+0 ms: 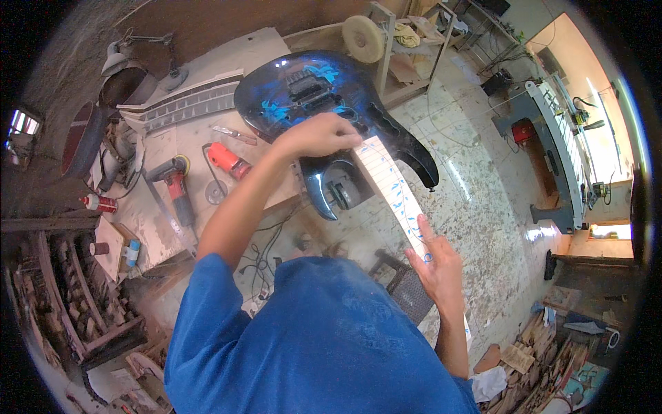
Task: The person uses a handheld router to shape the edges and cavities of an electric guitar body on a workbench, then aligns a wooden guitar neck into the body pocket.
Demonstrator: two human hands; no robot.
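A pale guitar neck (392,190) with fret lines and blue vine markings slants down from a glossy black-and-blue guitar body (269,90). My left hand (324,134) is closed on the neck's upper end, just over the body's neck area. My right hand (434,265) grips the neck further down, thumb and fingers either side of it. The body lies over the bench's edge, with dark recesses and cut-out horns showing.
On the wooden bench (214,55) are an orange power tool (227,160), an angle polisher (176,190), a chisel (234,134), a desk lamp (148,52) and a red bottle (96,203). A grey machine (552,152) stands right. Scrap wood (524,352) lies lower right.
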